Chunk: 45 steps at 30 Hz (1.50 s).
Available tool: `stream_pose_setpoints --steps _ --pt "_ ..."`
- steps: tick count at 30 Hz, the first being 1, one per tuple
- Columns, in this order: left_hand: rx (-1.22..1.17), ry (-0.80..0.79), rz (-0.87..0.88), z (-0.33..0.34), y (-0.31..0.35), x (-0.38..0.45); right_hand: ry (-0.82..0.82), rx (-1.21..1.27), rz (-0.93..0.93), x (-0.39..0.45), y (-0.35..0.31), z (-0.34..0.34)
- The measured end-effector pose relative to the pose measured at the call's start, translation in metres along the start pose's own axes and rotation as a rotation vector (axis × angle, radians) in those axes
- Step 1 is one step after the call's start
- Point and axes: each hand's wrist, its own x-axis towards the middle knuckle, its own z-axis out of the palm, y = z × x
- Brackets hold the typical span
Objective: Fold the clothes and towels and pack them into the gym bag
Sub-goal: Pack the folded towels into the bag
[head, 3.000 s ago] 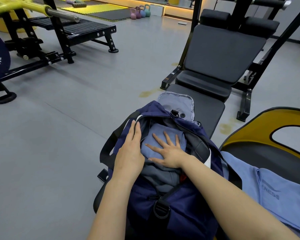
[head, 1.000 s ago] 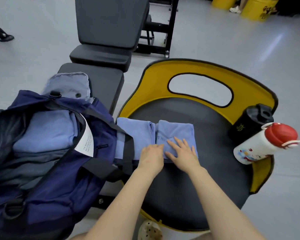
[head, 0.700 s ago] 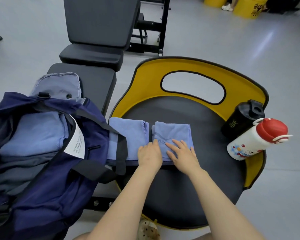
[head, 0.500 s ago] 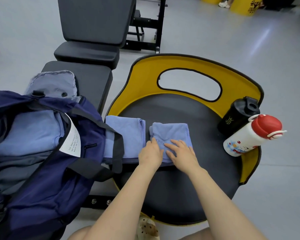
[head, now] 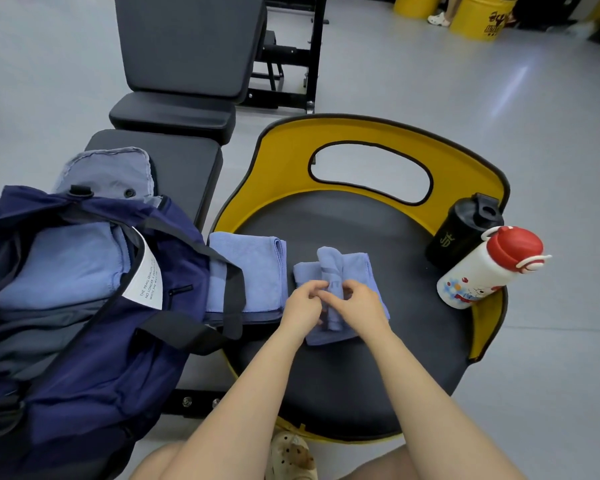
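A small blue towel (head: 355, 268) lies on the black round seat (head: 378, 368) with its middle pulled up into a ridge. My left hand (head: 303, 308) and my right hand (head: 359, 306) pinch that ridge from either side. A second folded blue towel (head: 253, 268) lies just left of it, partly under the bag's black strap. The open navy gym bag (head: 94, 358) sits at the left on the bench, with a folded blue cloth (head: 66, 265) and grey clothes inside.
A black shaker bottle (head: 461, 233) and a white bottle with a red cap (head: 482, 271) stand at the seat's right edge. The seat has a yellow back (head: 278, 161). A black weight bench (head: 184, 64) stands behind, and grey floor surrounds everything.
My hands left the bag and came over to the seat. They lay flat on the small towel; now they pinch its middle and have lifted it into a ridge, pulling it away from the other towel.
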Motion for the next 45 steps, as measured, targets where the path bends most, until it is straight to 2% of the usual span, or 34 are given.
stream_pose_setpoints --steps 6,10,13,18,22,25,30,37,45 --pt "-0.123 0.047 -0.007 -0.003 -0.004 0.002 0.125 0.025 -0.039 0.001 -0.001 -0.01" --pt "-0.324 -0.12 -0.134 -0.002 0.003 -0.001 0.163 0.176 -0.09 -0.006 -0.009 -0.017" --pt "-0.504 -0.213 -0.207 -0.005 0.004 -0.004 0.144 0.349 -0.134 -0.011 -0.021 -0.019" --pt "-0.755 -0.187 -0.205 -0.018 0.006 -0.004 0.05 0.503 -0.136 -0.016 -0.034 -0.015" --pt "-0.686 -0.278 -0.112 -0.032 0.008 -0.014 0.033 0.577 -0.127 -0.02 -0.044 -0.012" --pt "-0.617 -0.283 -0.05 -0.044 0.008 -0.016 0.038 0.571 -0.187 -0.024 -0.05 -0.013" --pt "-0.69 -0.293 0.047 -0.06 0.014 -0.021 0.034 0.554 -0.302 -0.028 -0.065 -0.018" --pt "-0.766 -0.192 0.118 -0.091 0.031 -0.036 0.048 0.592 -0.35 -0.033 -0.097 -0.01" --pt "-0.711 0.008 0.158 -0.138 0.044 -0.053 -0.221 0.829 -0.225 -0.034 -0.143 0.017"
